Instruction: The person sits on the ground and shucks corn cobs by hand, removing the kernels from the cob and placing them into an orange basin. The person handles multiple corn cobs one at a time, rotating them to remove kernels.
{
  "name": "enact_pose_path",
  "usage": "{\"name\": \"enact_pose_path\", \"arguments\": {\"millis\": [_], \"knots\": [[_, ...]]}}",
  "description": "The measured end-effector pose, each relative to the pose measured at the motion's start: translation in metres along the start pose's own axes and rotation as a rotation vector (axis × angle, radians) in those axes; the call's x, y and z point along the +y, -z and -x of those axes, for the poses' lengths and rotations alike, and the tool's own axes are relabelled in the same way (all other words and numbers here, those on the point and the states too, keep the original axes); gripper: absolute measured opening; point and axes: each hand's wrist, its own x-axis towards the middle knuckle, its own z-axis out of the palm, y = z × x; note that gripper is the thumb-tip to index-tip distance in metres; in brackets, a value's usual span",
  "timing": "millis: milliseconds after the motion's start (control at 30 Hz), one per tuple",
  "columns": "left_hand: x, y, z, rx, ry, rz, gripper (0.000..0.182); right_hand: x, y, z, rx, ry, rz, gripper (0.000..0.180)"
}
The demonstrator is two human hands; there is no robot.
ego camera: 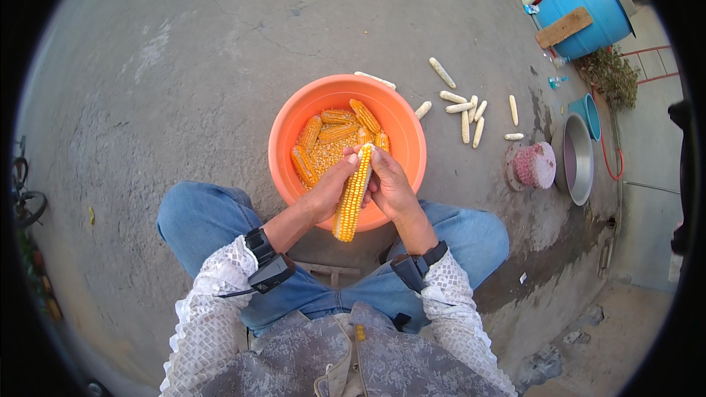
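Both my hands hold one ear of dried yellow corn point(352, 198) over the near rim of an orange plastic basin point(405, 121). My left hand point(330, 182) grips its left side, the thumb close to the far tip. On the right side, my right hand point(392, 179) presses its thumb near that same tip, with the fingers curled behind the ear. A pale strip shows along the ear's right edge. Inside the basin, several corn ears point(337, 132) rest on a layer of loose kernels point(325, 155).
Bare white corncobs point(459, 107) lie scattered on the concrete floor point(193, 94) right of the basin. Farther right are a pink-wrapped stool-like object point(534, 165), a metal basin point(579, 160), a teal tub point(592, 116) and a blue barrel point(584, 14). A bicycle point(28, 201) stands far left.
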Motion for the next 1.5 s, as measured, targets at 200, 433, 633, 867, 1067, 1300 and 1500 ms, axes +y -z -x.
{"name": "enact_pose_path", "arguments": {"millis": [200,433,633,867,1067,1300,1500], "knots": [[0.001,0.001,-0.002,0.035,0.007,-0.041,0.051,0.001,-0.002,-0.001,-0.048,-0.011,0.097,0.036],[-0.001,0.003,-0.003,0.044,0.010,-0.008,0.053,0.003,-0.001,-0.002,-0.044,-0.014,0.124,0.035],[-0.003,0.007,-0.004,0.074,0.038,-0.023,0.054,0.005,-0.004,-0.001,-0.044,-0.013,0.148,0.034],[-0.002,0.004,-0.002,0.028,-0.005,-0.034,0.047,0.005,-0.003,0.000,-0.010,-0.058,0.118,0.036],[-0.002,0.000,-0.002,-0.015,-0.074,-0.072,0.038,0.003,0.004,-0.003,-0.059,-0.012,0.107,0.040],[-0.003,0.000,-0.002,0.032,-0.046,-0.135,0.040,0.008,0.000,-0.003,0.009,-0.009,0.108,0.037],[-0.001,-0.004,0.001,0.112,0.002,-0.208,0.043,0.014,0.004,-0.004,0.019,-0.026,0.085,0.035]]}}
